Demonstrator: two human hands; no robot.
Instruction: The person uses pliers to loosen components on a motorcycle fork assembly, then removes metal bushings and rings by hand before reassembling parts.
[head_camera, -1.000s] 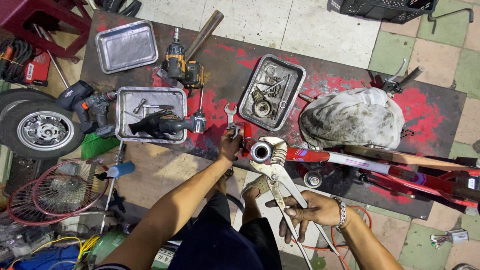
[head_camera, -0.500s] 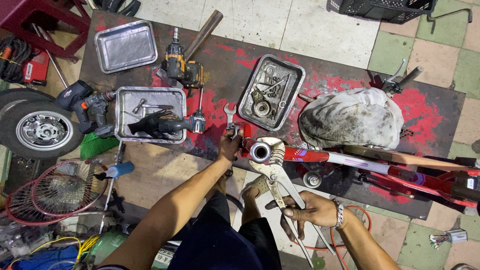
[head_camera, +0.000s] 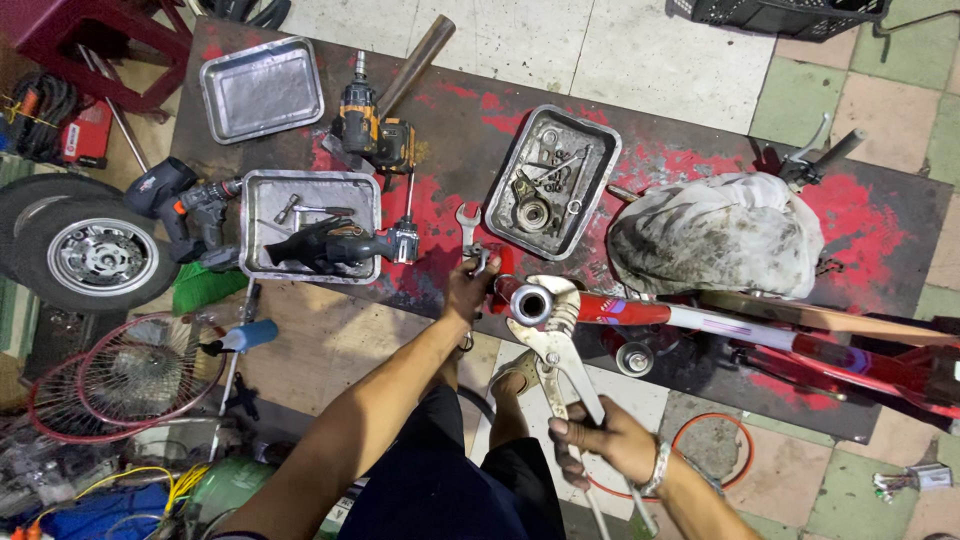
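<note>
left hand (head_camera: 468, 290): arm extended, fingers closed | right hand (head_camera: 600, 445): fist clenched, wrist bent

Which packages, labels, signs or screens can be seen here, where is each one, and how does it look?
Red box: far left on the floor, above the tyre; flat, rectangular, red, with a pale patch that may be a label.
Can: on the floor below the left tray; small cylinder, blue.
Pliers in the right hand: no label visible.
Screens and signs: none seen.

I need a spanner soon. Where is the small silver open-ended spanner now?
In the head view, the small silver open-ended spanner lies on the mat at centre, between two metal trays, just above the left hand.
</note>
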